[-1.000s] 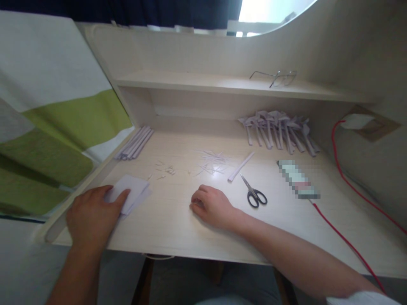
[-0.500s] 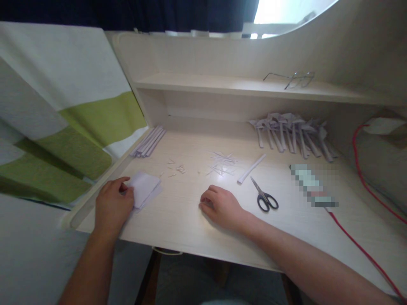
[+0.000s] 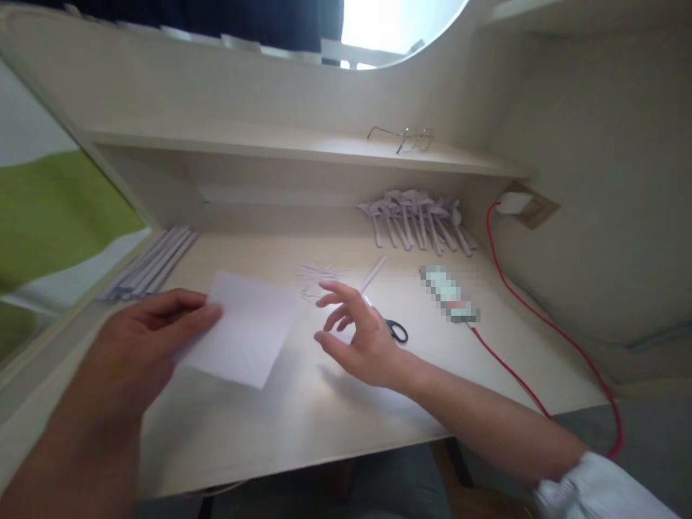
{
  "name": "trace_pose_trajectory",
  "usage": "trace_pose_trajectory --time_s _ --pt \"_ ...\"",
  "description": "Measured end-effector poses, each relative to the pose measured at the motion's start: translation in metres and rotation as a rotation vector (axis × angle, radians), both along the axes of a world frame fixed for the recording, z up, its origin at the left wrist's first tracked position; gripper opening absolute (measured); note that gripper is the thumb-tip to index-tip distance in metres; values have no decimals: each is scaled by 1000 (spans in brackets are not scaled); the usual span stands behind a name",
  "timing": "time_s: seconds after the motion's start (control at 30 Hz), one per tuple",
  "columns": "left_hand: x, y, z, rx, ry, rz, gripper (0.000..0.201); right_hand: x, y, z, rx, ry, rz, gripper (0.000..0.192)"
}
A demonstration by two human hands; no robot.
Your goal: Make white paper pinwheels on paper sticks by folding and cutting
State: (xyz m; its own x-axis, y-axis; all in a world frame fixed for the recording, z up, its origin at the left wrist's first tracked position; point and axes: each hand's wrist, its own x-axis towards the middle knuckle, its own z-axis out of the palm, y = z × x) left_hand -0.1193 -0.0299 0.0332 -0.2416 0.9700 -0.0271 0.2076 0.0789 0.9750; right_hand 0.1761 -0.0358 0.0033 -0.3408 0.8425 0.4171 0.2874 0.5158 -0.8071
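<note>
Between thumb and fingers, my left hand pinches a square sheet of white paper by its left corner, raised over the desk. My right hand hovers to the right of the sheet, fingers apart and curved, not touching it. Behind that hand lie scissors, mostly covered so that chiefly one black handle loop shows. A single rolled paper stick rests just beyond them. Thin paper strips are scattered on the desk past the held sheet.
White paper rolls are stacked at the left. Folded paper pieces on stems lie in a row at the back right. A phone with a red cable is at the right. Glasses sit on the shelf.
My left hand has lifted a paper sheet off the desk and brought it rightward. My right hand has risen and its fingers have spread. The view has turned right.
</note>
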Motion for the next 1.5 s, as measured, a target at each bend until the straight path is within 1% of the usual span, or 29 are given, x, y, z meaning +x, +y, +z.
trace_pose_trajectory --time_s 0.07,0.13,0.2,0.27,0.33,0.37,0.5,0.57,0.67,0.77,0.87,0.93,1.07,1.13,1.23,1.33,1.4,1.43,1.5 --pt "49 20 2 -62 -149 -104 31 16 -1 1 86 -14 -51 75" --pt "86 34 -3 -83 -241 -166 32 30 -1 1 106 -83 -50 69" --pt "108 41 -13 -118 -282 -228 33 42 0 2 107 -144 -33 54" --pt "117 43 -23 -135 -302 -233 35 51 3 3 123 -147 -19 35" --pt "118 43 -31 -134 -303 -205 36 57 7 4 139 -92 -14 18" --pt "118 43 -33 -135 -300 -196 36 58 9 5 138 -61 -14 14" --pt "115 46 -35 -172 -315 -189 36 60 14 8 44 0 26 10" --pt "112 50 -35 -161 -294 -187 33 60 16 8 8 -1 44 9" --pt "109 56 -37 -99 -138 -192 29 63 16 6 26 -53 -24 7" --pt "110 58 -36 -36 76 -217 26 65 17 5 103 -170 -95 8" --pt "115 54 -35 -18 181 -307 26 64 19 6 174 -254 -63 8" --pt "118 49 -37 -48 176 -387 27 61 20 8 155 -252 -3 7" --pt "120 38 -42 -149 85 -507 24 56 19 8 -27 -188 127 4" --pt "120 34 -43 -181 28 -547 21 54 16 7 -104 -165 131 4" --pt "120 30 -41 -203 -66 -588 20 54 12 5 -182 -134 59 6" --pt "120 29 -37 -185 -96 -592 20 54 10 3 -206 -87 26 6" --pt "118 29 -34 -155 -66 -558 23 54 10 2 -191 -60 0 6" --pt "117 30 -33 -148 -49 -537 24 53 10 2 -160 -41 -18 6" --pt "115 34 -32 -159 -28 -516 27 53 9 2 -40 13 -59 4"
